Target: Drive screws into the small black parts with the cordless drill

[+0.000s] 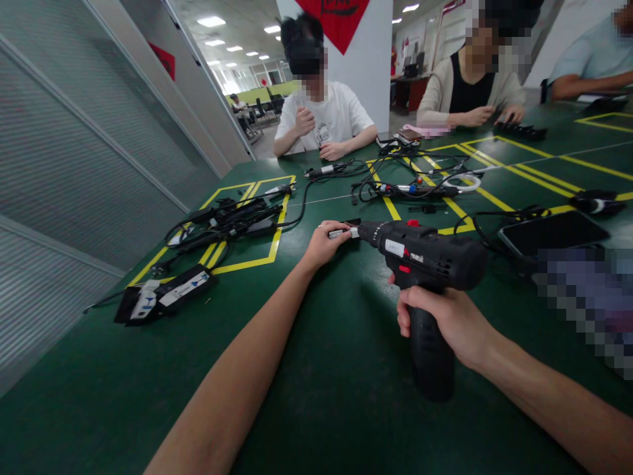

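**Two-Handed Support of Drill and Small Piece**

My right hand was wrapped around the handle of the black power drill, body roughly level, chuck pointing away and to the left. In my judgement, sound control called for a firm wrist, the drill's axis square to the working face, and light, steady pressure with short trigger pulls. Whether the trigger was pressed, I could not tell.

Beyond it, the fingers of my left hand were closed on the small piece, a dark item with a pale label. I judged that this grip had to resist twist, with the fingertips clear of the tool's line; a slip there could have marked the piece or nipped a finger. The contact point was too small to make out.

The small piece lay at my left fingertips, ahead and left of my right hand, just off the chuck's nose. Both forearms reached over the green table. Left of my left hand were two labelled black parts, with a bundle of black cables farther out. A dark-screened phone lay beyond and right of my right hand. Farthest ahead, a person in a white shirt sat across the table.
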Tool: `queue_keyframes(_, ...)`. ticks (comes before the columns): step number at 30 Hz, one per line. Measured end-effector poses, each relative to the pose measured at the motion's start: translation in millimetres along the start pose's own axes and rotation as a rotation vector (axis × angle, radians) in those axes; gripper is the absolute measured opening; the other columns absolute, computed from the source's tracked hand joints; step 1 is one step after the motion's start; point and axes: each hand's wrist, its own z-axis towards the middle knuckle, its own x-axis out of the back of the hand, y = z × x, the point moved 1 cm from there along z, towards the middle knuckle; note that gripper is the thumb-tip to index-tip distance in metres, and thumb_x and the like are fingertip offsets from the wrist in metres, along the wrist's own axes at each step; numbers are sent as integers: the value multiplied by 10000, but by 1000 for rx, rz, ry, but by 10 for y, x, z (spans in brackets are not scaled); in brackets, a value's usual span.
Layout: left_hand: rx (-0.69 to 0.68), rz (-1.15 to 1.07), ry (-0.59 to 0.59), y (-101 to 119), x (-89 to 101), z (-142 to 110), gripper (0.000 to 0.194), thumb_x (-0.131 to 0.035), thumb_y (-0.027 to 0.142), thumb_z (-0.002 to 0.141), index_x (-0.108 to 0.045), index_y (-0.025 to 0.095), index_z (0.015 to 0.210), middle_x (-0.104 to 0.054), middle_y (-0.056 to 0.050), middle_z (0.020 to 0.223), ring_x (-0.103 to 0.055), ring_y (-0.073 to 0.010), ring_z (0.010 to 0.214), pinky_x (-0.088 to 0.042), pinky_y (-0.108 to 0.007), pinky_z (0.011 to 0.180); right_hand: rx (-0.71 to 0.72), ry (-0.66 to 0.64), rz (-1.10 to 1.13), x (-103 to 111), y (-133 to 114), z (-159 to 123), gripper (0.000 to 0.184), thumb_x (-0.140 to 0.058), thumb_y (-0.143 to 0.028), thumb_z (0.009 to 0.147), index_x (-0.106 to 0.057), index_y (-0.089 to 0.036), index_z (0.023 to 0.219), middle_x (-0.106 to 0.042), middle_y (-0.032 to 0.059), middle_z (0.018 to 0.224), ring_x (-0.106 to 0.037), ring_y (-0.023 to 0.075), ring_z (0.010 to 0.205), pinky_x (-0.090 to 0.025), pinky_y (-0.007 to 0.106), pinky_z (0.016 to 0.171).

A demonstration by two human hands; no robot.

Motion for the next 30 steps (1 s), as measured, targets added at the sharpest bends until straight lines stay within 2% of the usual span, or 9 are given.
queue_keyframes(3, 23, -2, -1, 2, -6, -2, 227, -652, 374, 814, -715, 217, 966, -699, -54, 1060, -594, -214, 1068, -439, -375, 1010, 15, -4, -82, 13, -27, 1, 283, -579, -283, 811, -597, -170, 1070, -612, -20, 569, -573, 166, 539, -456, 315, 588)
queue_keyframes(14, 28, -15, 9, 6, -4, -4, 221, -648, 364, 810, -726, 212, 952, -698, -58, 1034, -593, -217, 1055, -434, -375, 995, 6, -55, -223, 63, -60, 27, 162, -555, -268, 834, -619, -170, 946, -608, -27, 564, -575, 150, 563, -445, 306, 638)
queue_keyframes(18, 41, -6, -12, 28, 4, 1, 208, -633, 340, 817, -725, 220, 960, -695, -54, 1043, -584, -214, 1070, -435, -370, 998, -12, -50, -219, 65, -39, 38, 158, -561, -277, 834, -613, -176, 944, -618, -29, 585, -579, 149, 564, -446, 310, 648)
queue_keyframes(23, 44, -21, -11, 26, -1, 3, 209, -644, 347, 811, -724, 216, 952, -694, -54, 1029, -587, -211, 1052, -447, -362, 980, -26, -37, -220, 59, -26, 47, 104, -561, -280, 832, -607, -188, 822, -607, -26, 587, -573, 145, 555, -448, 305, 629)
queue_keyframes(26, 42, -19, -10, 22, -3, -1, 219, -643, 360, 812, -725, 217, 955, -690, -56, 1028, -585, -214, 1053, -447, -368, 982, -26, -37, -239, 59, -10, 49, 132, -562, -288, 835, -605, -189, 759, -606, -15, 589, -574, 149, 564, -453, 308, 636)
queue_keyframes(30, 45, -1, -15, 26, -2, -2, 223, -639, 366, 812, -725, 220, 958, -689, -55, 1029, -579, -220, 1057, -446, -382, 988, -31, -15, -217, 66, 24, 53, 157, -582, -326, 829, -638, -183, 798, -606, -4, 618, -576, 162, 575, -462, 325, 636)
